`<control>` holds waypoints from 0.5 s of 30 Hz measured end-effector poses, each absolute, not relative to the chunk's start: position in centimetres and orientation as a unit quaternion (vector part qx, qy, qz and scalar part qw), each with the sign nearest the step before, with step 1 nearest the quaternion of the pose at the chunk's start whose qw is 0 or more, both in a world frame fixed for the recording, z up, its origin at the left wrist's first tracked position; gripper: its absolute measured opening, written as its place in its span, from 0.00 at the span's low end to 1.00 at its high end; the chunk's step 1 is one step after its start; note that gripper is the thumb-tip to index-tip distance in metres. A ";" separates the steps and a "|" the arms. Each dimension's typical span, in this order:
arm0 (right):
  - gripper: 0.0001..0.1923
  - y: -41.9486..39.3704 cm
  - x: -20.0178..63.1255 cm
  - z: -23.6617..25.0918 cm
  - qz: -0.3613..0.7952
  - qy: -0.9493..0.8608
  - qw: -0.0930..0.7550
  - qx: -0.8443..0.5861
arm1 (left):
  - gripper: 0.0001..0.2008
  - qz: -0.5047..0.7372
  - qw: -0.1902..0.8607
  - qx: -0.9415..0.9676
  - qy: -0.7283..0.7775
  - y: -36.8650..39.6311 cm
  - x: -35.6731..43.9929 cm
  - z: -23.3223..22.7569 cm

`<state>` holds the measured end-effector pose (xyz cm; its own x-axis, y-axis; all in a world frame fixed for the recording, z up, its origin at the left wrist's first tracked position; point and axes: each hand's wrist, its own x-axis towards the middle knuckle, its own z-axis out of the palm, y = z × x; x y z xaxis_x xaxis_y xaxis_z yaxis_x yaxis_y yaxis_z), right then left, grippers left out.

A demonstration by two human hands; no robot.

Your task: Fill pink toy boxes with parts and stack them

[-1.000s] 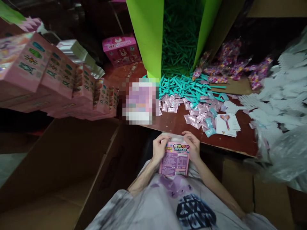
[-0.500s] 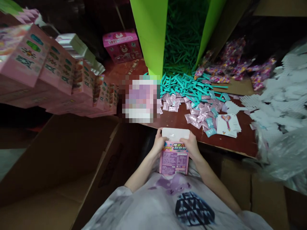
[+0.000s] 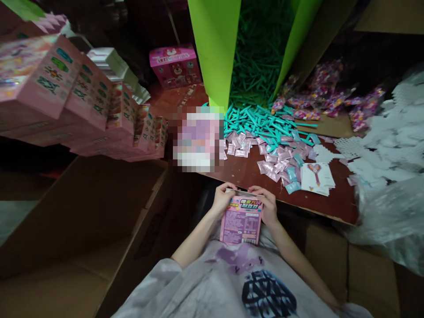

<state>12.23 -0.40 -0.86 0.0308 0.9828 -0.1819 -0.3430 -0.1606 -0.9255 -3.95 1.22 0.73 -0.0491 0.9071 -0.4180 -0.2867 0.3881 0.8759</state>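
Note:
In my lap area stands a small pink and purple printed box [image 3: 241, 223], its back panel with text and a barcode facing me. My left hand [image 3: 224, 198] grips its upper left corner, fingers bent over the top edge. At the upper right corner my right hand [image 3: 266, 204] holds the same box, fingers curled along the top. The white top flap shows only as a thin edge between the hands. Just beyond, on the table [image 3: 238, 170], lie pink and teal sachets [image 3: 280, 165], turquoise plastic sticks [image 3: 261, 123] and printed cards [image 3: 316, 179].
Stacked pink display boxes [image 3: 89, 101] rise at left above an open cardboard carton [image 3: 139, 194]. A green-sided bin [image 3: 215, 53] spills sticks. Bead bags [image 3: 331, 88], white pegboards [image 3: 380, 141] and clear plastic wrap [image 3: 394, 221] fill the right. A blurred-out item [image 3: 198, 139] lies left of the sachets.
The box's white top flap stood up facing me before; now it is folded down over the top. My fingers moved from the flap's front to the top edge. The view shifted slightly.

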 end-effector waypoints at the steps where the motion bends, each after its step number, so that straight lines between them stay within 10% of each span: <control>1: 0.06 -0.5 12.4 -1.0 0.605 -0.355 0.554 -0.448 | 0.04 0.489 0.642 0.295 0.511 1.0 -4.1 0.7; 15: 0.05 -1.1 12.2 -1.1 0.606 -0.358 0.543 -0.458 | 0.10 0.528 0.547 0.398 0.513 -0.8 -5.0 0.3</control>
<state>12.19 -1.08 -1.09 0.0094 0.9861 -0.1659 -0.3294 -0.1536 -0.9316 -4.99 -0.75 0.26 -0.0844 0.9865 -0.1405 -0.1700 0.1247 0.9775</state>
